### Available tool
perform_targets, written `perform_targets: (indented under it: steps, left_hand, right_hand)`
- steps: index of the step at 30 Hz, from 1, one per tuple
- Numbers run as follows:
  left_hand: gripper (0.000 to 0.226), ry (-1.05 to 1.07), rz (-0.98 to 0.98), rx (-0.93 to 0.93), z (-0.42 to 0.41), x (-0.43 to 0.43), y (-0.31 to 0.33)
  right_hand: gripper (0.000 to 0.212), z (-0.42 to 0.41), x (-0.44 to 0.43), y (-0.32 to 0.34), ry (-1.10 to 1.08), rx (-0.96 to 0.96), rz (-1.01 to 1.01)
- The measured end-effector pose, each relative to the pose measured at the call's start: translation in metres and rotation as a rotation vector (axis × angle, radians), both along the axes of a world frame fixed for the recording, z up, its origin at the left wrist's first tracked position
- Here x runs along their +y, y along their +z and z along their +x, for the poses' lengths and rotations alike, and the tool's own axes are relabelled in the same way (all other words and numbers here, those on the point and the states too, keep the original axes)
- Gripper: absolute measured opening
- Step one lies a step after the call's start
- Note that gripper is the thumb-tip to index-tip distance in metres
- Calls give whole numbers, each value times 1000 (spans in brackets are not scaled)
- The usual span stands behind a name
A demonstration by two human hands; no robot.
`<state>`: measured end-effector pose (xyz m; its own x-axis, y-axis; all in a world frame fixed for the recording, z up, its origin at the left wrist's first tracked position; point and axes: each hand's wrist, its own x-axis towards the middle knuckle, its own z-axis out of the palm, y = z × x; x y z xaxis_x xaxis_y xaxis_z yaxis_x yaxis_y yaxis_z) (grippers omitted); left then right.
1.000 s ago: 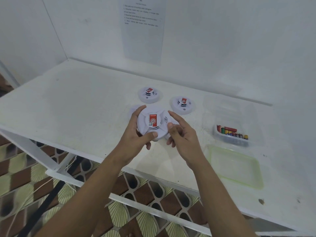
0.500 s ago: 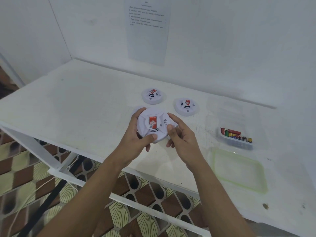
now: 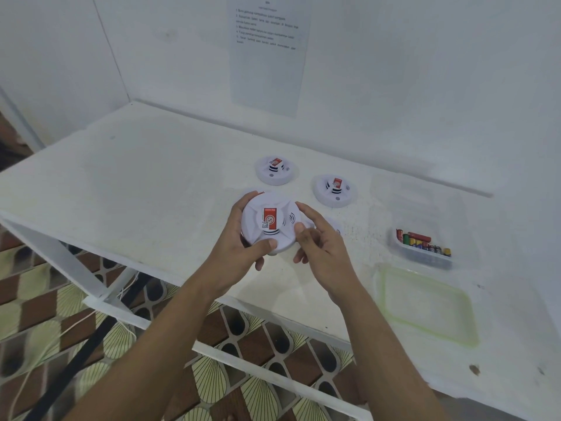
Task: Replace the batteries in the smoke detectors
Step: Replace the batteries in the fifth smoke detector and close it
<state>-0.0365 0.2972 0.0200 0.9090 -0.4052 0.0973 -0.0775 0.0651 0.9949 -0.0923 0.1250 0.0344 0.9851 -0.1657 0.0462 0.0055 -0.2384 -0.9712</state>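
Note:
My left hand (image 3: 236, 256) grips a round white smoke detector (image 3: 270, 223) with a red label, held face up just above the table (image 3: 151, 192). My right hand (image 3: 324, 253) pinches its right rim, thumb on the face edge and index finger along the side. Two more detectors (image 3: 276, 171) (image 3: 335, 190) lie farther back on the table. A fourth white detector (image 3: 334, 226) is mostly hidden behind my right hand. A clear tub of batteries (image 3: 423, 246) stands to the right.
A clear lid with a green rim (image 3: 425, 305) lies near the front edge at right. A printed sheet (image 3: 267, 50) hangs on the white back wall. The white frame bars and a patterned floor show below the table's front edge.
Both hands keep hold of the detector in about the same place. My right thumb and finger have shifted slightly along its rim. The view has tilted a little.

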Motion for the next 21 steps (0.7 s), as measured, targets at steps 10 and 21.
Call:
perform_targets:
  steps: [10, 21]
  left_hand:
    - [72, -12, 14, 15, 8, 22, 0]
    - [75, 12, 233, -27, 23, 81, 15]
  right_hand:
    - [38, 8, 18, 1, 24, 19, 13]
    - [38, 21, 52, 3, 62, 27, 31]
